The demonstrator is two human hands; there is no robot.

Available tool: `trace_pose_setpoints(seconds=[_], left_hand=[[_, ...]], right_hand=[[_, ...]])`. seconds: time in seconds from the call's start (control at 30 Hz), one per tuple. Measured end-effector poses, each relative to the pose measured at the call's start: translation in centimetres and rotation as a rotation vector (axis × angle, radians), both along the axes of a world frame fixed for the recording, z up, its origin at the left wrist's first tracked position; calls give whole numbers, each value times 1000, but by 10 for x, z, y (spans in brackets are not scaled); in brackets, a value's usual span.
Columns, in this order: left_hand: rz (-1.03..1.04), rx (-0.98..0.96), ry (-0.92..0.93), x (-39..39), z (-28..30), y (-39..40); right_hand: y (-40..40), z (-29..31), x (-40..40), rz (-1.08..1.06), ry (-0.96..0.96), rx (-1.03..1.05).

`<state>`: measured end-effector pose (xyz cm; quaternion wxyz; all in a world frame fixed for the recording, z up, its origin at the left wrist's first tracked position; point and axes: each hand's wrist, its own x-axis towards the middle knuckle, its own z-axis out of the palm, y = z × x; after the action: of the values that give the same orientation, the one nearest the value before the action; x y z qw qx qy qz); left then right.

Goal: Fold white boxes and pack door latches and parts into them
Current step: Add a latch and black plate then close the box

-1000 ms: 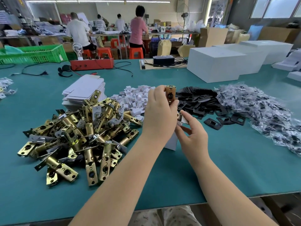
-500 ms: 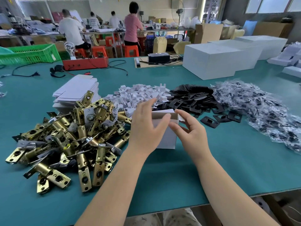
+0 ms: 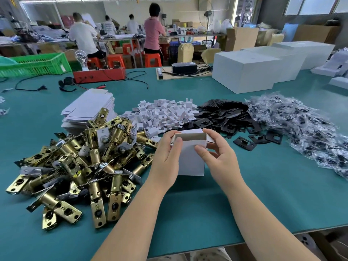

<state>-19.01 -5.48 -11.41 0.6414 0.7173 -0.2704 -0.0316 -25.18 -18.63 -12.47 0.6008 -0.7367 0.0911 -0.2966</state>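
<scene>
A small white box stands upright on the green table, its top open. My left hand grips its left side, fingers curled over the top rim. My right hand holds the right side, thumb pressed on the front face. A heap of brass door latches lies to the left. Behind it sits a stack of flat white box blanks. Small white card inserts, black strike plates and clear bags of parts lie in a row behind the box.
Large white cartons stand at the back right. A red device with cables and a green crate sit at the back left. Several people work at far tables. The table's near edge runs just below my forearms.
One second ago my left hand held a brass latch above the box. The latch is now out of sight, and both hands have come down onto the box's top sides.
</scene>
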Motion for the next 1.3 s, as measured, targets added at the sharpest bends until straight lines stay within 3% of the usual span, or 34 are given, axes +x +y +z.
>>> trace_pose_setpoints(seconds=[0.1,0.17,0.27,0.37,0.47,0.53,0.8,0.87,0.97,1.03,1.1,1.17,1.3], left_hand=[[10,29,157,9,19,1],[25,238,189,32,42,-2],[121,476,-4,73,69,-14],[257,936,-275,105,72,-25],[289,1392,-340,119,60,-26],[278,1519,-368,128,51,-26],[312,1548,-476,129,55,-28],[299,1478,-483,125,62,-24],[213,1045,-382,108,83,-13],[-8,676,-284,85,99,-4],[-250,496,-318,59,114,3],[-377,538,-386,40,117,4],[-335,664,-510,26,106,-5]], right_hand=[[0,0,0,1,-11,9],[2,-1,-1,-10,-21,2],[4,-3,-5,-6,-27,-18],[4,-3,-4,-13,-24,-31],[4,-3,-4,-25,-19,-15],[3,-3,-3,-21,-15,-5],[3,-2,0,-5,-24,-30],[3,-2,-1,-3,-29,-35],[3,-2,-3,6,-31,-36],[3,-1,-3,9,-39,-37],[3,-1,-2,10,-35,-37],[4,-1,-2,12,-27,-24],[3,-1,-2,-2,-23,5]])
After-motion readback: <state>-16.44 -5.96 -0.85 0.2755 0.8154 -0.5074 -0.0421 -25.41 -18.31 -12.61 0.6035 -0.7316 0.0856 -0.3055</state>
